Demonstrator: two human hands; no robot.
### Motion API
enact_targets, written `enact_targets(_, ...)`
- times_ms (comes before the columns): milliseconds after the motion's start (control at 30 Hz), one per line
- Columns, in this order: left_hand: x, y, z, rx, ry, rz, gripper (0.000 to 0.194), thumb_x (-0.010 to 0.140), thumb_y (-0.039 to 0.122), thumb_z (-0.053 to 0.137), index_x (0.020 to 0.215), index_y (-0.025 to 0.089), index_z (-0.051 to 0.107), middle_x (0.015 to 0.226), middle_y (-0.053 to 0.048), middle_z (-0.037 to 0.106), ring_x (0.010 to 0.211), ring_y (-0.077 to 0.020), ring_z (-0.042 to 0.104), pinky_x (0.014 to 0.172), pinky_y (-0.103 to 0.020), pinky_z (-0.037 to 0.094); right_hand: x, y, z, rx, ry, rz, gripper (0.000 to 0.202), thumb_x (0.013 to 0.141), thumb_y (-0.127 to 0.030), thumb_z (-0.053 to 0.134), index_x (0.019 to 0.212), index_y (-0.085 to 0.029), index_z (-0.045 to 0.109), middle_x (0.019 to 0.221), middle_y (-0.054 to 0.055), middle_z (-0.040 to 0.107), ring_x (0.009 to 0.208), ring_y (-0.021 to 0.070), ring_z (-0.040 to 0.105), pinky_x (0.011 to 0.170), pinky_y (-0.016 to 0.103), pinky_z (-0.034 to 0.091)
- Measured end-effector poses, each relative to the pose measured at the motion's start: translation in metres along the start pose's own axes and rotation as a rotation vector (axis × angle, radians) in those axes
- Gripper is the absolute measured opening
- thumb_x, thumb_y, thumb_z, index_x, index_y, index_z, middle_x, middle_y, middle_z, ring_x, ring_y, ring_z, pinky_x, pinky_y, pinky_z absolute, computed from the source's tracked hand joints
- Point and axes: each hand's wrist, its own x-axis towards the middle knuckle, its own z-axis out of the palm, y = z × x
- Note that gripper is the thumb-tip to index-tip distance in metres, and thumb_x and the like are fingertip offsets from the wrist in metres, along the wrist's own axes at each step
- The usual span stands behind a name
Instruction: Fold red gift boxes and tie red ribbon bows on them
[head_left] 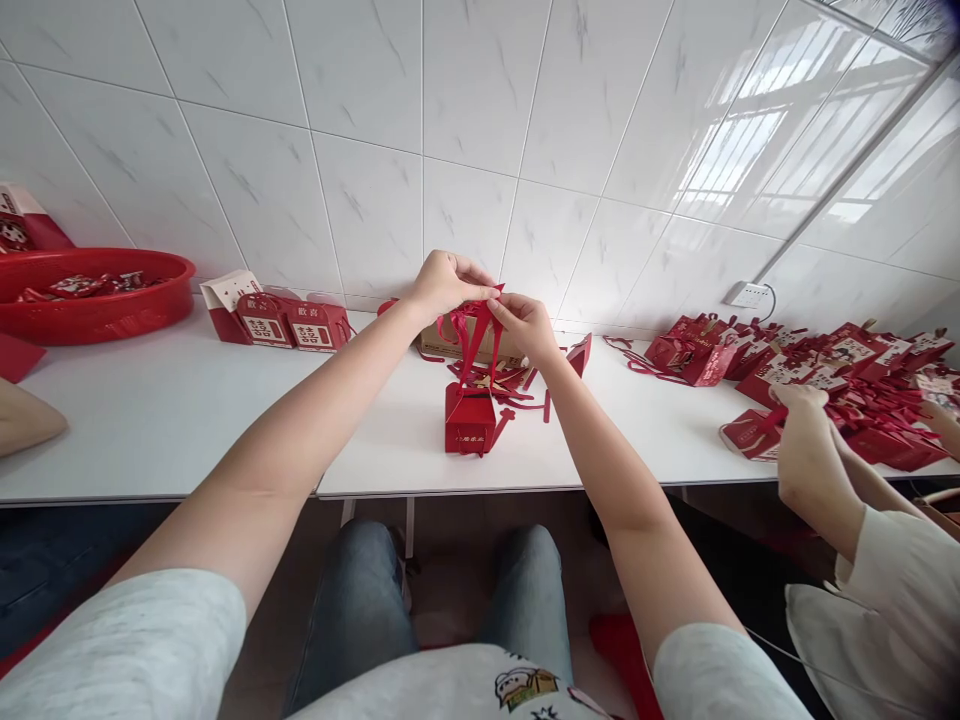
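Note:
A small red gift box stands on the white table in front of me. Red ribbon runs up from its top to both of my hands. My left hand pinches the ribbon's upper end between thumb and fingers. Close beside it, my right hand pinches the same ribbon, fingertips nearly touching the left ones. Behind the ribbon sits a brown cardboard box, partly hidden, with loose red strips and tags around its foot.
Several red boxes stand by the wall at left, near a red basin of small wrapped packets. At right lies a heap of red boxes, where a co-worker's hand touches a box. Another person's arm rests at far left.

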Motion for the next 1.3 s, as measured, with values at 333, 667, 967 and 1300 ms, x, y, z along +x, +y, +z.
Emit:
enact_targets(333, -0.018, -0.012, 0.001, -0.129, 0.096, 0.029, 0.034, 0.065, 0.015, 0.078, 0.096, 0.016, 0.065, 0.071, 0.0, 0.067, 0.069, -0.0141, 0.066, 0.074, -0.032, 0.056, 0.0, 0.001, 0.003, 0.118, 0.0, 0.067, 0.032, 0.08, -0.05, 0.063, 0.075, -0.018, 0.067, 0.067, -0.002, 0.061, 0.062, 0.0097, 0.054, 0.062, 0.023, 0.045)
enact_targets(667, -0.028, -0.024, 0.015, -0.012, 0.201, 0.149, 0.021, 0.073, 0.022, 0.072, 0.087, 0.019, 0.058, 0.083, -0.001, 0.067, 0.066, -0.0129, 0.066, 0.064, -0.026, 0.054, -0.002, 0.001, 0.005, 0.102, -0.02, 0.109, 0.039, 0.077, -0.058, 0.063, 0.07, -0.02, 0.059, 0.058, -0.004, 0.052, 0.05, 0.0081, 0.045, 0.048, 0.022, 0.039)
enact_targets(967, -0.056, -0.051, 0.017, 0.38, -0.031, 0.355, 0.031, 0.075, 0.022, 0.069, 0.106, 0.027, 0.062, 0.083, 0.0, 0.073, 0.092, -0.0208, 0.066, 0.081, -0.031, 0.046, 0.002, 0.009, -0.01, 0.415, -0.132, 0.427, 0.016, 0.079, -0.032, 0.062, 0.083, -0.016, 0.063, 0.073, 0.001, 0.065, 0.061, 0.011, 0.057, 0.059, 0.025, 0.049)
enact_targets(1300, -0.033, -0.071, 0.015, -0.056, 0.094, -0.173, 0.045, 0.082, 0.063, 0.05, 0.075, 0.02, 0.059, 0.078, -0.006, 0.067, 0.073, -0.017, 0.063, 0.064, -0.027, 0.047, -0.004, -0.01, -0.013, -0.501, -0.082, -0.179, 0.015, 0.075, -0.019, 0.058, 0.062, -0.019, 0.065, 0.077, 0.004, 0.062, 0.078, 0.0196, 0.059, 0.077, 0.036, 0.049)
